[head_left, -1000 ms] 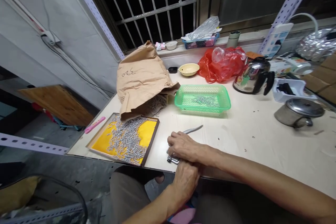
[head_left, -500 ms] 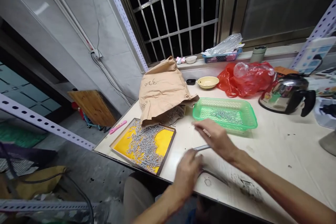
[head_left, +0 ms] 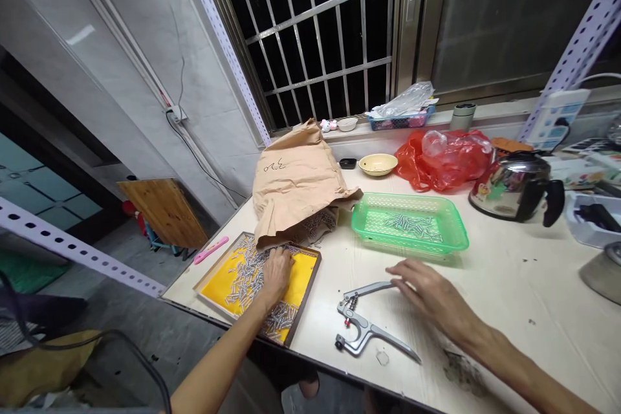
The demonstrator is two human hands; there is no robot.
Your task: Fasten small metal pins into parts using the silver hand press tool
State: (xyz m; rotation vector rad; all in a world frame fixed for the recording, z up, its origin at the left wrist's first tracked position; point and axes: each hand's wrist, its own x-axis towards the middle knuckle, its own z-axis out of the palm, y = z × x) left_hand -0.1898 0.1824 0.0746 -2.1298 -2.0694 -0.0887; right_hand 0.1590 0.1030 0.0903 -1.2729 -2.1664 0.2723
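My left hand [head_left: 277,272] reaches into a shallow tray [head_left: 305,294] with a yellow bottom, its fingers closed and down among a heap of small silver screw-like pieces [head_left: 250,275]. Whether a piece is between its fingertips is hidden. To the right lie grey hand pliers [head_left: 359,330] with a spring and a red tip, handles spread, flat on the table. My right hand [head_left: 427,288] is open above the table, fingers stretched out, fingertips at the end of the upper handle. Behind it stands a green plastic basket [head_left: 412,242] with more silver pieces on its floor.
A brown paper bag [head_left: 301,187] leans over the tray's back edge, silver pieces in its mouth. A pink-handled tool [head_left: 211,250] lies left of the tray. Farther back are a cream bowl [head_left: 378,165], a red plastic bag [head_left: 446,158] and a steel kettle [head_left: 514,187].
My left hand has moved from beside the pliers leftward into the tray. My right hand has moved slightly right and down, nearer the handle end. The pliers now lie in plain sight.
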